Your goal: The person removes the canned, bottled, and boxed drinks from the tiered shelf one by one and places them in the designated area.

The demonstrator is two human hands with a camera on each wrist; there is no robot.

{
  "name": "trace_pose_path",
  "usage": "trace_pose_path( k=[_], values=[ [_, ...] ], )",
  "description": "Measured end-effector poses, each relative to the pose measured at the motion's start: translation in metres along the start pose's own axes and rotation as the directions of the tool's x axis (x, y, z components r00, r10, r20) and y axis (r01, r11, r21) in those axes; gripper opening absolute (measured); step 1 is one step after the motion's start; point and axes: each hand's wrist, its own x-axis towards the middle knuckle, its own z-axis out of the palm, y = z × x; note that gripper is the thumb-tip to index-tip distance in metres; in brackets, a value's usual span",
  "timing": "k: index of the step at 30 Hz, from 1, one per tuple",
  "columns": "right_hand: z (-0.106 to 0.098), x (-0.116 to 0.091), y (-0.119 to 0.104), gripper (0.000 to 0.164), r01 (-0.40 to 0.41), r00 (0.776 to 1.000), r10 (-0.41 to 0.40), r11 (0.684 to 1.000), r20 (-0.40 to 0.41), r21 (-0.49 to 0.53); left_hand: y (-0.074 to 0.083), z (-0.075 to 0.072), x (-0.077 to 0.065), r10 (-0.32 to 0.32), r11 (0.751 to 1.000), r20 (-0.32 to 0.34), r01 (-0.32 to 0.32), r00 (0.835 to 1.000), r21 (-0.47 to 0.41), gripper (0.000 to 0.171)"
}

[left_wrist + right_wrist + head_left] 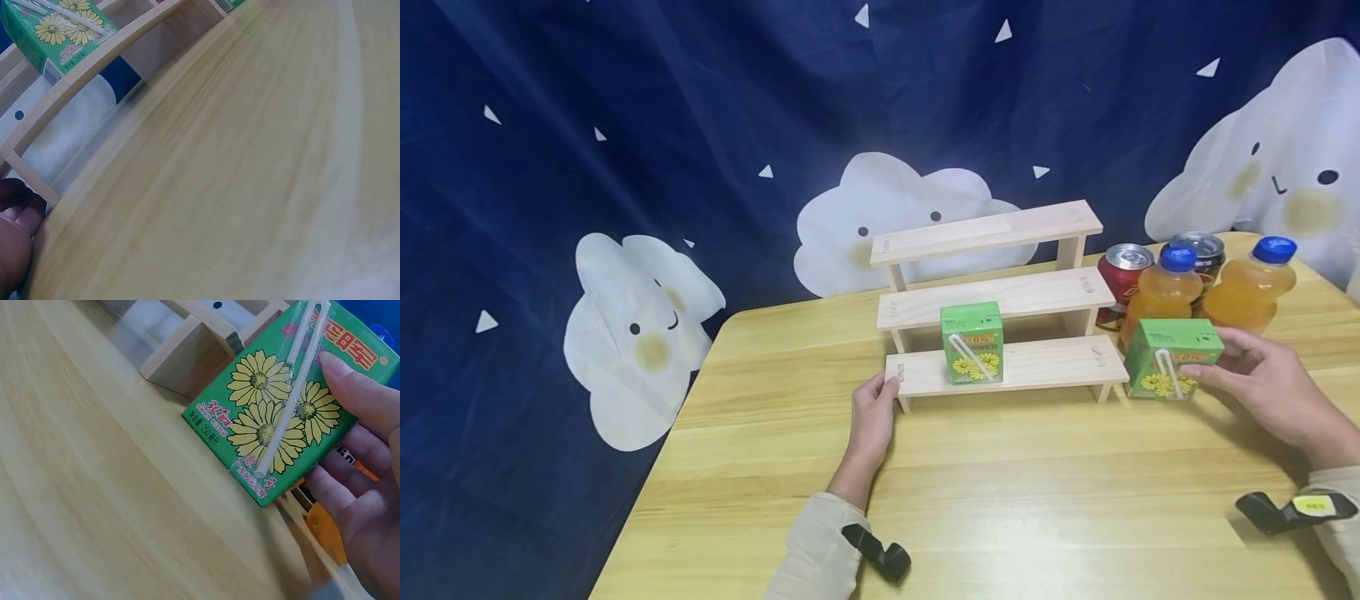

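Observation:
My right hand (1273, 383) holds a green drink carton (1172, 358) by its right side, with the thumb on the front. The carton is tilted above the table in the right wrist view, its yellow flowers and wrapped white straw showing. A three-step wooden display shelf (1007, 367) stands in the middle of the head view. At the left end of its lowest step, my left hand (874, 417) grips the board, thumb at the top edge and fingers by the leg. A second green drink carton (972, 343) stands upright on that lowest step, left of its middle.
Behind the held carton are two orange drink bottles (1252, 283) with blue caps, a red can (1123, 275) and a dark can (1206, 250) partly hidden by a bottle. A blue cloud-print curtain (760, 100) hangs behind the wooden table (1000, 483).

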Motion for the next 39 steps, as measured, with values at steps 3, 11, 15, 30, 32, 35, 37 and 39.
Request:
trace_pose_path(
  k=[3,11,15,30,32,35,37,39],
  values=[
    [-0.002,0.000,-0.005,0.065,0.000,1.000,0.000,1.000,-0.016,0.016,-0.001,0.000,0.000,-0.004,1.000,0.007,0.004,1.000,-0.008,0.030],
    [-0.008,0.000,-0.027,0.052,0.064,0.995,-0.051,0.987,-0.088,0.149,-0.001,-0.001,0.001,-0.016,0.999,0.019,0.017,1.000,-0.031,0.032],
    [-0.006,0.001,-0.037,0.049,0.119,0.988,-0.097,0.974,-0.118,0.195,-0.001,-0.001,0.001,-0.012,1.000,0.010,0.012,1.000,-0.014,0.031],
    [-0.005,-0.003,-0.077,0.042,0.265,0.940,-0.193,0.932,-0.282,0.246,0.001,-0.001,0.002,-0.018,1.000,0.002,0.018,1.000,0.001,0.030],
    [-0.003,-0.003,-0.081,0.042,0.291,0.935,-0.221,0.924,-0.276,0.247,0.001,-0.001,0.002,-0.021,1.000,0.010,0.021,1.000,-0.002,0.030],
    [0.002,-0.004,-0.088,0.042,0.320,0.930,-0.252,0.914,-0.268,0.249,0.001,-0.001,0.002,-0.022,1.000,0.011,0.022,1.000,0.003,0.030],
    [0.006,-0.005,-0.092,0.042,0.337,0.927,-0.268,0.904,-0.264,0.264,0.001,-0.001,0.002,-0.019,1.000,0.005,0.019,1.000,0.008,0.030],
    [0.009,-0.006,-0.095,0.042,0.346,0.927,-0.276,0.891,-0.253,0.294,0.000,-0.001,0.001,-0.013,1.000,-0.004,0.013,1.000,0.009,0.030]
  ],
)
